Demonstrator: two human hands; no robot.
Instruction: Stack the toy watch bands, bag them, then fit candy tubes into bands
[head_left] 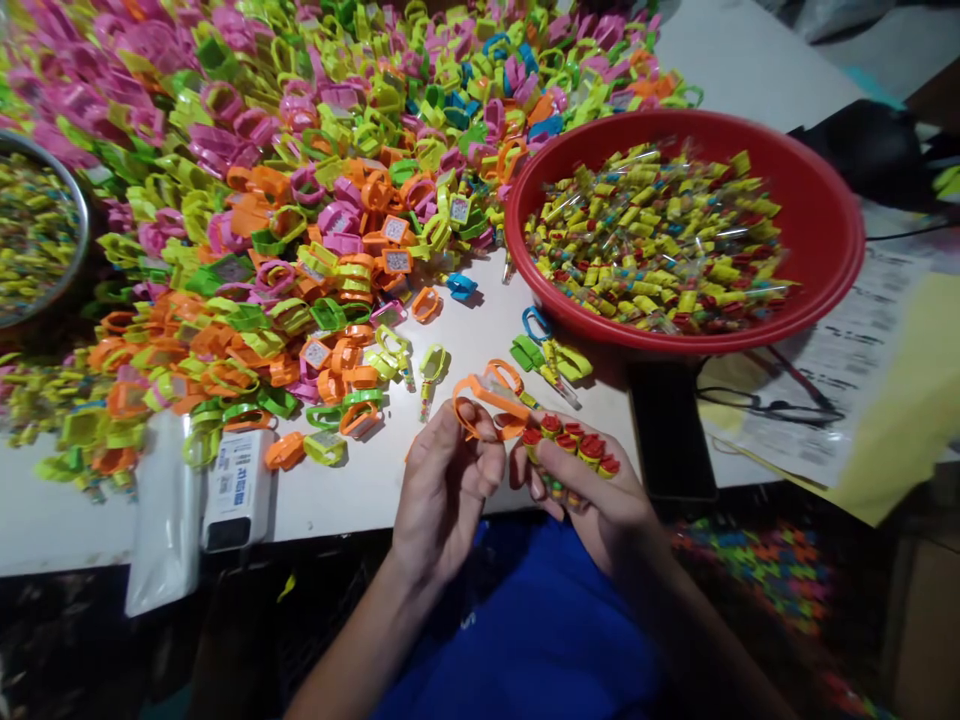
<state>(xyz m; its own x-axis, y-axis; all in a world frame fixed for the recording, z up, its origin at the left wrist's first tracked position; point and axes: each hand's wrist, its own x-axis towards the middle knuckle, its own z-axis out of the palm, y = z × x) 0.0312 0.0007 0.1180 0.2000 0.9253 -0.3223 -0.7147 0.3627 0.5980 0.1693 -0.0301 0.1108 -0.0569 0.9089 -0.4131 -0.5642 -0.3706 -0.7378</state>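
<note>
My left hand [439,490] pinches an orange plastic toy watch [491,393] by its looped strap, just above the table's front edge. Close beside it, my right hand [600,490] is closed around a bunch of small yellow candy tubes [574,445] with red ends facing up. The watch's right end comes near the right fingertips; I cannot tell whether they touch it. Just beyond the hands lie a green toy watch [527,352], a blue one [535,322] and a yellow-green one [574,360], with a wrapped candy tube among them.
A big heap of colourful toy watches [330,220] covers the left and back of the table. At right stands a red basin [817,220] of wrapped candy tubes; a metal bowl [81,235] is far left. A black phone [671,435], papers [885,330] and a white box [238,480] lie near the edge.
</note>
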